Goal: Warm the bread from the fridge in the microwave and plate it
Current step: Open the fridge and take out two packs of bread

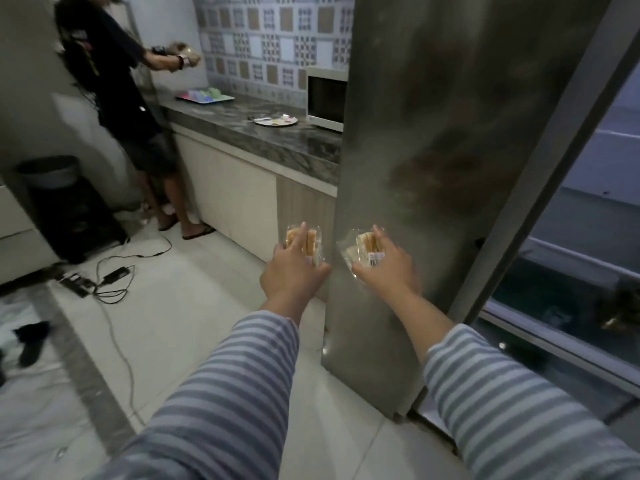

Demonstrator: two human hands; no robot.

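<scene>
We hold wrapped bread, one pack [304, 242] in our left grip [294, 271], another [367, 249] in our right [388, 268]; fridge door [467, 133] open (still unshut). Microwave [325, 98] at twelve o'clock on the bench [270, 136], plate [275, 121] beside it: warming, plating remain.

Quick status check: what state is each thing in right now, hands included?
Left hand: holds a wrapped bread pack.
Right hand: holds a second wrapped pack.
Fridge door: open.
Microwave: door closed.
Plate: on the counter, holding small items.
</scene>
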